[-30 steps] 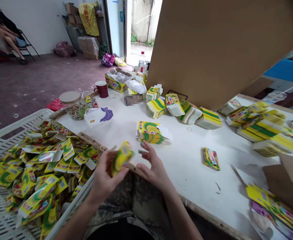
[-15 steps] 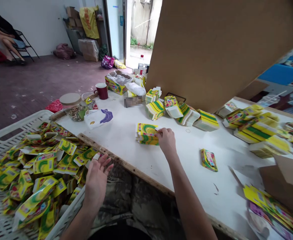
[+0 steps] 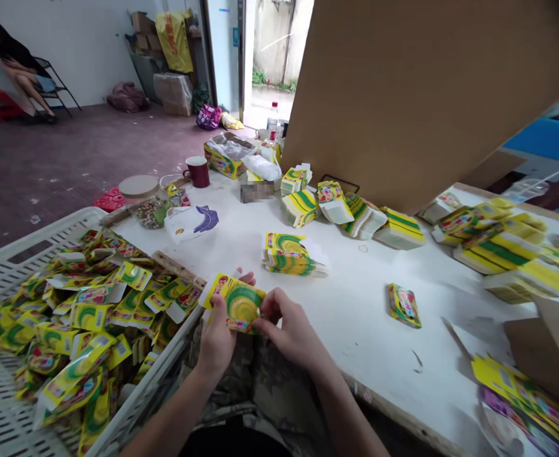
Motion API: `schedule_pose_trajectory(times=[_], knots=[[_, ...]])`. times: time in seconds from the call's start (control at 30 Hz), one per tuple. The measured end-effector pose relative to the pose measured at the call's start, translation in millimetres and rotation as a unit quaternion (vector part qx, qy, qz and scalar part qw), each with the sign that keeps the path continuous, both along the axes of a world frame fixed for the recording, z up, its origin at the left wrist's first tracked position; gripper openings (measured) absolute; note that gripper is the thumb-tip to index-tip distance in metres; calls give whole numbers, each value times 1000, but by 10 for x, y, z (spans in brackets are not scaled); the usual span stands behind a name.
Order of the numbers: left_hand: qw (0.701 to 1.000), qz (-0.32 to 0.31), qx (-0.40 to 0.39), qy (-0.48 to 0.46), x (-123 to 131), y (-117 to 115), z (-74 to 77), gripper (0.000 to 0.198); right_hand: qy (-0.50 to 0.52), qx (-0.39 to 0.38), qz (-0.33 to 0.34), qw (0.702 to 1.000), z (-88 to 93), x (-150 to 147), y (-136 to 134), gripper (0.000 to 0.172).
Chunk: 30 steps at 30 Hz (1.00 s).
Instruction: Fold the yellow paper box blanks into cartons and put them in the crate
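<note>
A yellow and green printed small carton [image 3: 240, 303] is held between my two hands over the table's front edge. My left hand [image 3: 218, 339] grips its left end, thumb on the front face. At the carton's right end, the fingers of my right hand [image 3: 286, 327] pinch the edge. Just beyond my hands, a stack of flat cartons [image 3: 289, 255] lies on the white table [image 3: 346, 298]. To my left stands a white plastic basket [image 3: 77, 222] heaped with similar cartons [image 3: 89, 317]. A single filled-out carton [image 3: 403, 304] lies on the table to the right.
Carton stacks [image 3: 334, 203] line the back, with more carton bundles [image 3: 498, 238] at the right. A tissue pack [image 3: 191, 223], a jar [image 3: 148, 206] and a dark red mug [image 3: 197, 171] stand at the back left. A large cardboard sheet [image 3: 403, 95] rises behind. A person [image 3: 17, 70] sits far left.
My right hand has come back from the stack with a carton, toward my body. My left hand has moved right from beside the basket and closed on the carton's left end.
</note>
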<state>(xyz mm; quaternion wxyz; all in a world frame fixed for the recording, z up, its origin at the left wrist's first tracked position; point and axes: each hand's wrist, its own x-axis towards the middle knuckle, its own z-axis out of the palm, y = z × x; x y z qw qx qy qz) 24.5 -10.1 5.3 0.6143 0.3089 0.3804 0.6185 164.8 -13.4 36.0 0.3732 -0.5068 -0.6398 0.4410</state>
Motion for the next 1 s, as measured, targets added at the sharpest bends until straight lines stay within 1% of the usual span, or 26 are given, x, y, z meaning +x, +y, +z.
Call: schedule_pose_trajectory(times=[0.03, 0.1, 0.17, 0.2, 0.27, 0.3, 0.37, 0.43, 0.5, 0.57, 0.6, 0.7, 0.77, 0.8, 0.83, 0.93, 1.0], knots=[[1000, 14, 14, 16, -8, 2, -2, 58, 64, -24, 9, 998, -40, -38, -42, 18], [997, 24, 52, 46, -36, -15, -10, 62, 181, -59, 17, 982, -115, -83, -79, 23], [996, 8, 68, 57, -55, -47, 2, 63, 248, -77, 30, 965, -175, -114, -86, 27], [996, 0, 72, 56, -54, -63, 21, 64, 255, -80, 33, 963, -197, -133, -90, 28], [996, -8, 77, 42, -24, -82, 84, 63, 225, -72, 25, 971, -221, -182, -111, 25], [997, 5, 79, 27, 2, -81, 122, 61, 202, -62, 14, 977, -224, -210, -130, 24], [995, 61, 80, -18, 63, -61, 189, 55, 177, -43, -7, 983, -216, -259, -172, 25], [989, 118, 75, -54, 113, -27, 222, 50, 199, -39, -15, 979, -207, -290, -207, 28], [986, 140, 65, -59, 133, -2, 210, 51, 244, -51, -18, 968, -209, -302, -222, 32], [991, 125, 51, -22, 120, -4, 164, 53, 267, -66, -35, 961, -221, -305, -225, 33], [992, 111, 53, 11, 105, -16, 137, 53, 258, -69, -52, 962, -226, -305, -226, 32], [984, 71, 100, 132, 51, -73, 78, 50, 161, -46, -107, 980, -225, -298, -237, 24], [976, 52, 122, 174, 35, -101, 76, 52, 115, -26, -118, 986, -214, -281, -248, 22], [978, 45, 119, 167, 35, -104, 86, 53, 126, -29, -108, 986, -209, -269, -252, 22], [984, 39, 107, 140, 40, -97, 103, 54, 157, -43, -87, 983, -206, -256, -255, 24], [999, 36, 38, -12, 62, -36, 166, 50, 275, -94, -20, 957, -215, -232, -261, 32], [996, 26, 7, -82, 69, 4, 187, 48, 301, -95, -11, 949, -228, -242, -267, 36]])
